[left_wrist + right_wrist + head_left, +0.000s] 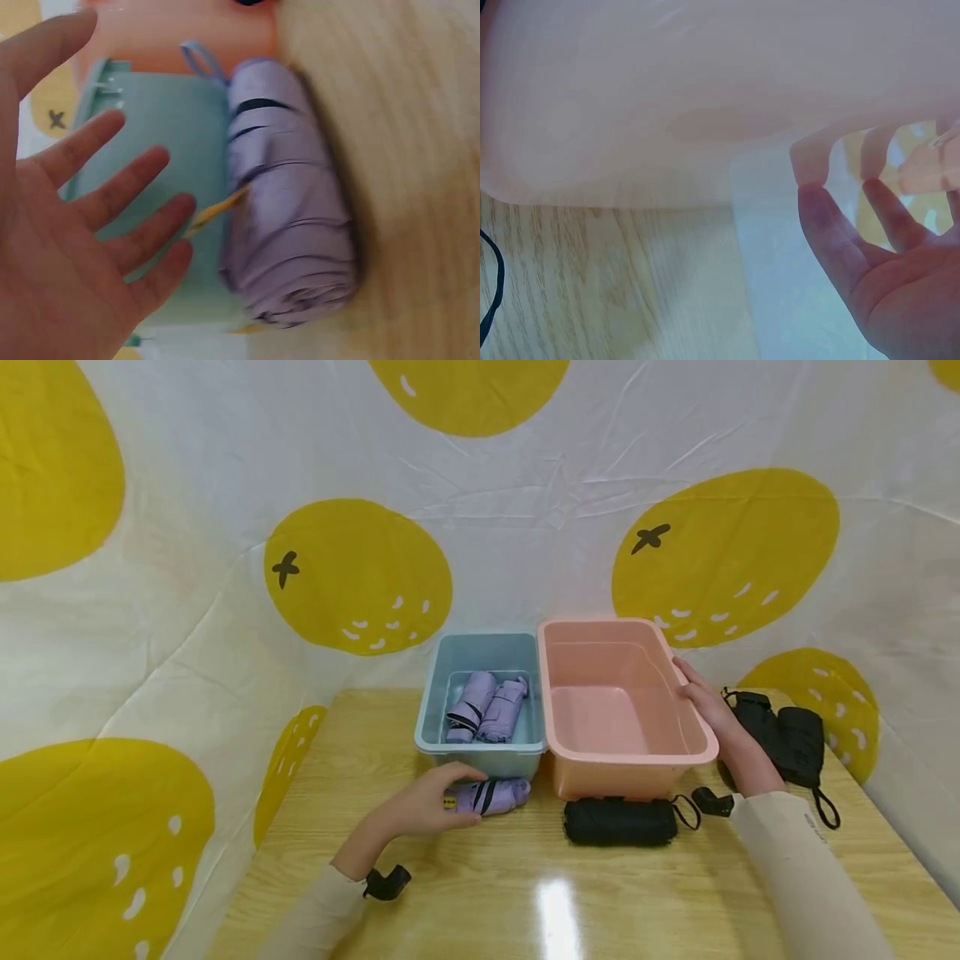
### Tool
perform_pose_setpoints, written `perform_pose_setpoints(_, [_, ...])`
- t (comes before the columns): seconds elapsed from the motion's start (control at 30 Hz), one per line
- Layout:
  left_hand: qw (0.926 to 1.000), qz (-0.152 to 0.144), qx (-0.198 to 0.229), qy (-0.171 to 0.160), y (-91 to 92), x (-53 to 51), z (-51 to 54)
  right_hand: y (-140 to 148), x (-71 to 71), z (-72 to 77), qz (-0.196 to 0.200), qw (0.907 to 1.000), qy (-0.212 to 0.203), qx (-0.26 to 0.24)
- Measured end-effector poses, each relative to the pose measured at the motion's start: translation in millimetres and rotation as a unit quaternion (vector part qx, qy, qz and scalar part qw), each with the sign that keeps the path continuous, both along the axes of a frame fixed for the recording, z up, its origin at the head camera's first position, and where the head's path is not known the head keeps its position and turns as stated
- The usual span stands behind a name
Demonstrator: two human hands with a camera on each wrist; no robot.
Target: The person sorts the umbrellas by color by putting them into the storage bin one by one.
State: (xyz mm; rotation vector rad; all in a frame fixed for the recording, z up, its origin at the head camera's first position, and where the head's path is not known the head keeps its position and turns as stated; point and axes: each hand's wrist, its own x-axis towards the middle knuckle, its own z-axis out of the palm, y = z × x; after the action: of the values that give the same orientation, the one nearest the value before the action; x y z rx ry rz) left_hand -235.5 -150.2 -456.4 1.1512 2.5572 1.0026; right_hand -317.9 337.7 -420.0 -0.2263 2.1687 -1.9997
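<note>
A rolled lilac umbrella [491,796] with a yellow label and dark bands lies on the table in front of the blue bin [422,727]. My left hand [427,802] is around its left end in the head view. In the left wrist view that hand [90,217] has its fingers spread and apart from the umbrella [289,202]. Two more lilac umbrellas [501,710] lie inside the blue bin. My right hand [708,702] rests against the right side of the pink bin [637,762]; its fingertips touch the outer wall in the right wrist view.
A black folded umbrella [621,822] with a wrist loop lies in front of the pink bin. More black umbrellas [801,743] lie to the right, beyond my right forearm. The bins stand side by side on the wooden table [360,743], before a patterned cloth [517,543].
</note>
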Motion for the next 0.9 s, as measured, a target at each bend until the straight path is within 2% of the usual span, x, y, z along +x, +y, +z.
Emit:
perform_pose_setpoints(0.13, [0.9995, 0.012, -0.030, -0.005, 2.1, -5.3, -11.4, 0.6, -2.1, -0.5, -0.002, 1.0000, 0.000, -0.003])
perform_pose_setpoints(0.3, [0.9973, 0.013, -0.072, -0.013, 5.1, -7.9, -22.2, 0.6, -1.9, -1.3, -0.007, 1.0000, 0.001, -0.003])
perform_pose_setpoints(0.63, [0.9875, -0.018, -0.146, 0.057, 16.4, -10.3, -29.1, 1.7, -0.1, -1.1, -0.002, 0.9999, -0.003, -0.013])
perform_pose_setpoints(0.8, [0.9847, -0.020, -0.168, 0.041, 16.2, -10.4, -35.6, -0.3, -1.0, -1.9, 0.002, 0.9999, -0.004, -0.013])
perform_pose_setpoints(0.9, [0.9866, -0.022, -0.161, 0.017, 16.7, -13.6, -40.9, -0.3, -0.4, -1.3, 0.005, 0.9999, 0.000, -0.014])
